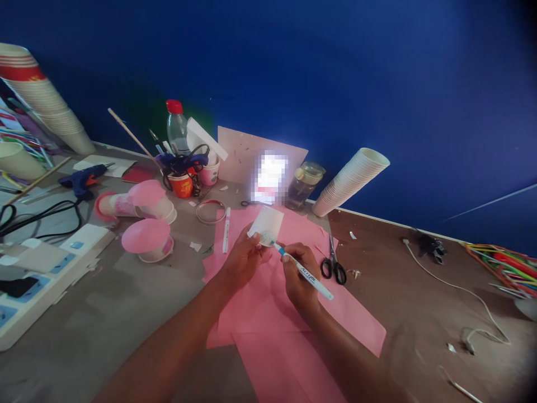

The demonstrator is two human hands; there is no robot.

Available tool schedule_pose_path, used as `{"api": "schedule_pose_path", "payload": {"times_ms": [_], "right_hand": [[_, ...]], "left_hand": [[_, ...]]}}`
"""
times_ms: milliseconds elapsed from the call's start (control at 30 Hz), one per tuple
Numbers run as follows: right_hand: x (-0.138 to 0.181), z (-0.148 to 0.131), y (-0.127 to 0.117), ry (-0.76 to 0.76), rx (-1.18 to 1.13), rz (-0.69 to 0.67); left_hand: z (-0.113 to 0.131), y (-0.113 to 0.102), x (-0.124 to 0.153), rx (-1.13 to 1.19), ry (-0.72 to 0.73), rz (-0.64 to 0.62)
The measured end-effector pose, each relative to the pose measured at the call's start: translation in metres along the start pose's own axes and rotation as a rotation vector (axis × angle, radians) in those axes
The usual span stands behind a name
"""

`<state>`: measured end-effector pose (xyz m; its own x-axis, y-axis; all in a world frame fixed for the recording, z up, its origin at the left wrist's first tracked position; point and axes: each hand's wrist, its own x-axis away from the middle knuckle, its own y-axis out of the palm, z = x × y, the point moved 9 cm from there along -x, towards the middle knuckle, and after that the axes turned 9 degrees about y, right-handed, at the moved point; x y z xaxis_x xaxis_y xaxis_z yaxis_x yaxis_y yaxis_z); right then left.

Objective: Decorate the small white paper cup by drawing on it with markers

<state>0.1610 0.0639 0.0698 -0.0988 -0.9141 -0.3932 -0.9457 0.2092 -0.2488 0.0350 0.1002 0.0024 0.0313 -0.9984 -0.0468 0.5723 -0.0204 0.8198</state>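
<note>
My left hand [243, 254] is closed around a small white paper cup [267, 222], tilted over the pink paper [268, 302]. Light blue marks show near the cup's lower edge. In my right hand [302, 274] is a white acrylic marker [311, 276] with a light blue tip, gripped like a pen. Its tip meets the marked part of the cup, or is very close to it. Beside my right hand lie black-handled scissors [333, 268]. A second white marker [226, 230] rests on the pink paper to the left of the cup.
Behind the cup stand a bright blurred screen [271, 176], a glass jar [306, 182] and a leaning cup stack [352, 182]. On the left are pink-topped cups [146, 238], a blue glue gun [86, 178] and a power strip [54, 280]. A white cable [453, 291] lies right.
</note>
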Motion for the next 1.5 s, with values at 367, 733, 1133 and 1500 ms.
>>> {"api": "schedule_pose_path", "payload": {"times_ms": [367, 733, 1133, 1500], "right_hand": [[0.006, 0.001, 0.008, 0.016, -0.025, -0.051], [-0.002, 0.012, -0.004, 0.115, -0.015, 0.038], [-0.006, 0.024, -0.008, 0.246, -0.087, 0.073], [0.007, 0.004, 0.009, 0.070, -0.011, -0.047]], "left_hand": [[0.002, -0.001, 0.000, -0.028, 0.003, 0.032], [0.001, -0.001, 0.000, -0.019, -0.006, 0.028], [-0.001, -0.003, 0.000, -0.026, -0.024, 0.023], [0.000, -0.004, 0.000, -0.034, 0.000, 0.037]]}}
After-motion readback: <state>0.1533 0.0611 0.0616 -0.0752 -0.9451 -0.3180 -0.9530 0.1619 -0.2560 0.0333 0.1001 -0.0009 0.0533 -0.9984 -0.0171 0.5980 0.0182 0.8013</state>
